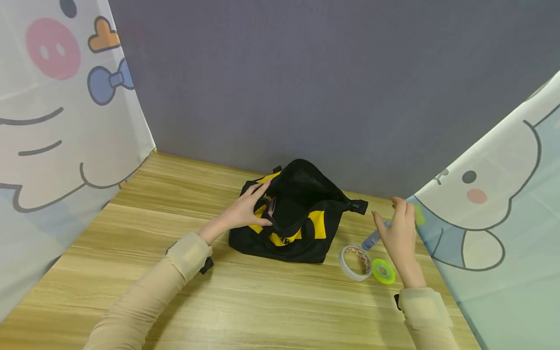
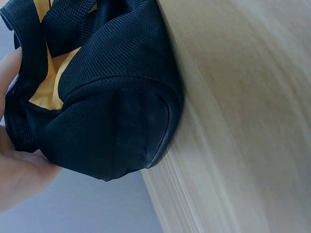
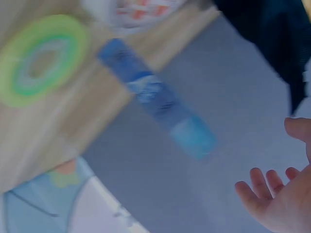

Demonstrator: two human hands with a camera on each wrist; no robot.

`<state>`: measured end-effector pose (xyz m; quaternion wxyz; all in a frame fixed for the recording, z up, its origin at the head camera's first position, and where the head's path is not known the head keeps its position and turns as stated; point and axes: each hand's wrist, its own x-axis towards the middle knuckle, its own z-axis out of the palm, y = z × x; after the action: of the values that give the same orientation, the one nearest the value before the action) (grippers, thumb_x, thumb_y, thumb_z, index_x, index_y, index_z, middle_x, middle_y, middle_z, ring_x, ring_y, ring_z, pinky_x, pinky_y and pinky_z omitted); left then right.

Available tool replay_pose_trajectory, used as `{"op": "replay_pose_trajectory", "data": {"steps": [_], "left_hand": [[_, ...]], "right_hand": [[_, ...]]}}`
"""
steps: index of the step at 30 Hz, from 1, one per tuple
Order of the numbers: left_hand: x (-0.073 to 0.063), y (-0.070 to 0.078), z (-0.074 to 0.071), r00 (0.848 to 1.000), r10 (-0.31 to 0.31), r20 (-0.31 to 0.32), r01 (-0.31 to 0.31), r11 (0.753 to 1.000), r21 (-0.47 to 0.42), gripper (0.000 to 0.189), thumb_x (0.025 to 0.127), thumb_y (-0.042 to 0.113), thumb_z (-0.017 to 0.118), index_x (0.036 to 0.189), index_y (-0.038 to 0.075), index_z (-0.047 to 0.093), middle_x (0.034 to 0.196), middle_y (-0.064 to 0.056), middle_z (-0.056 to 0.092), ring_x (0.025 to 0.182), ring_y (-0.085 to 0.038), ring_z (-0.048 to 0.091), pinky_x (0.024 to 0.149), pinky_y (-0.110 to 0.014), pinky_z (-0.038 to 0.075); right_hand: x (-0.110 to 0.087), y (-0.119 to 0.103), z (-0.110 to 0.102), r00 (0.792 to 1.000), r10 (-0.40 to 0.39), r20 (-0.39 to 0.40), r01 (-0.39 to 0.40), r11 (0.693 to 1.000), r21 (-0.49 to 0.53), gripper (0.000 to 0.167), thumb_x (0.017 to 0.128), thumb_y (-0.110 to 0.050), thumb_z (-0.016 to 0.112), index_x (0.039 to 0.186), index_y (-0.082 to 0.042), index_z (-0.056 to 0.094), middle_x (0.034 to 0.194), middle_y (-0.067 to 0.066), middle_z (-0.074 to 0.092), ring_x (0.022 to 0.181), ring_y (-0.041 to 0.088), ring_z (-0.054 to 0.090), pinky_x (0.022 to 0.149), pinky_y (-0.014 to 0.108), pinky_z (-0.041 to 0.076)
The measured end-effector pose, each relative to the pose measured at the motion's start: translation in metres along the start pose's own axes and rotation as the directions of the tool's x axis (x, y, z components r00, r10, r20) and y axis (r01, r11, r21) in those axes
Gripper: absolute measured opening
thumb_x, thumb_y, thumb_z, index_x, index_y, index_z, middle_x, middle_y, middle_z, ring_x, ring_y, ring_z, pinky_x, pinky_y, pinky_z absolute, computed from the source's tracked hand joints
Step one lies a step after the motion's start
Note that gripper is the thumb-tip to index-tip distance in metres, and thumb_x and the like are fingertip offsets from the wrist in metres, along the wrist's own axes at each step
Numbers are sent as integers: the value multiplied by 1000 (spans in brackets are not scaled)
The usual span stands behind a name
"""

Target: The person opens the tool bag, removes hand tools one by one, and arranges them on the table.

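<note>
A black and yellow duffel bag (image 1: 280,248) stands on the table with its zipped mouth gaping. My left hand (image 1: 245,209) holds the left end of the mouth, thumb on the near side and fingers on the far side. The left wrist view shows the bag's black end (image 2: 116,126) beside that hand (image 2: 24,170). Inside the mouth is a small pinkish patch I cannot identify. My right hand (image 1: 400,233) hovers with parted, bent fingers and holds nothing. Close to it stands a slim blue tube (image 1: 371,240) with a light-blue end (image 3: 194,138).
A roll of whitish tape (image 1: 343,262) and a yellow-green tape roll (image 1: 384,280) lie right of the bag, near the tube. A grey wall (image 1: 306,87) rises behind the bag. Printed cartoon curtains (image 1: 481,243) flank the wooden table (image 1: 271,311).
</note>
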<state>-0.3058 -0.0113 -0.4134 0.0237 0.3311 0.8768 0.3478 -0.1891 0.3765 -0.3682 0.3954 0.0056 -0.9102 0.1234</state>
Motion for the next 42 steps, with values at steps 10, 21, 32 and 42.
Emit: {"op": "replay_pose_trajectory", "data": {"steps": [10, 21, 32, 42], "left_hand": [[-1, 1, 0, 1000, -15, 1, 15, 1000, -9, 114, 79, 36, 84, 162, 19, 7, 162, -25, 16, 138, -47, 43, 103, -57, 48], [-5, 7, -1, 1000, 0, -8, 0, 1000, -30, 118, 78, 35, 85, 162, 18, 4, 162, -27, 14, 140, -47, 41, 103, -56, 48], [-7, 7, 0, 1000, -15, -5, 15, 998, -67, 120, 78, 32, 85, 162, 17, 0, 164, -26, 8, 143, -48, 36, 104, -58, 46], [-7, 4, 1, 1000, -11, -1, 11, 998, -63, 121, 78, 35, 85, 161, 18, -2, 164, -26, 6, 144, -48, 34, 103, -59, 46]], "right_hand": [[34, -58, 14, 980, -200, 24, 198, 979, 56, 55, 84, -9, 79, 128, 8, 51, 117, 29, 51, 102, 39, 56, 62, 41, 48], [44, -113, 50, 934, -297, 199, 278, 954, 115, 54, 86, -20, 79, 128, 3, 54, 120, 23, 54, 100, 37, 59, 70, 44, 56], [44, -154, 88, 794, -249, 554, 260, 964, 61, 53, 85, -28, 79, 126, -5, 53, 125, 20, 53, 96, 34, 62, 62, 41, 58], [52, -181, 115, 633, -87, 769, 200, 978, -54, 68, 87, -35, 77, 139, -5, 46, 136, 26, 47, 97, 36, 66, 76, 43, 60]]}}
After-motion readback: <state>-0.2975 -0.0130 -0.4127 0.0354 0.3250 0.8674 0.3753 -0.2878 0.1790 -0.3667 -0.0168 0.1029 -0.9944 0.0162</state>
